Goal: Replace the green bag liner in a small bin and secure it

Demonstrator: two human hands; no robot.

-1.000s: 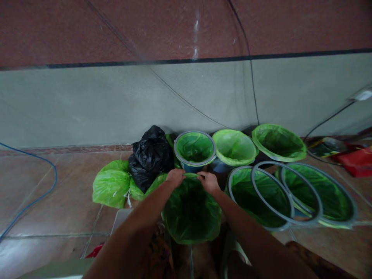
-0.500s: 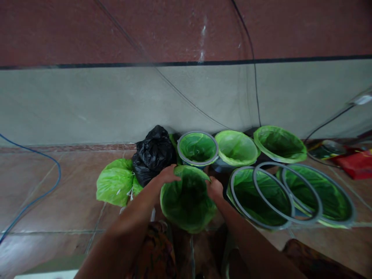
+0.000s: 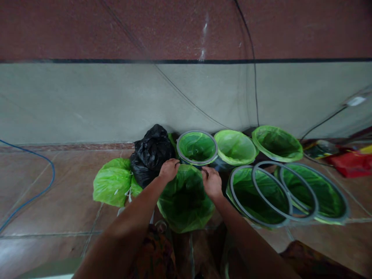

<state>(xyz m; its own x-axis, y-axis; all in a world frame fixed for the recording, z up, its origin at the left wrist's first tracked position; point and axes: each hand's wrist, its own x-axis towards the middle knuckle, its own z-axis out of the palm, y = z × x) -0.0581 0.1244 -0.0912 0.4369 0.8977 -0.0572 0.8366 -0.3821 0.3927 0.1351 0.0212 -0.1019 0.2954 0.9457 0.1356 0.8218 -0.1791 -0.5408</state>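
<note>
Two hands, the left hand (image 3: 169, 170) and the right hand (image 3: 212, 182), were at the far edge of a green liner (image 3: 186, 217) that gaped at near middle. Their fingers were curled, but whether either was clamped on the plastic I could not tell. An uneven pull could have torn the thin liner or skewed its mouth; knuckles might have knocked the gray-rimmed bin (image 3: 197, 162) just beyond, and the right forearm (image 3: 242, 221), swinging right, could have jarred the loose gray ring (image 3: 266, 163).
</note>
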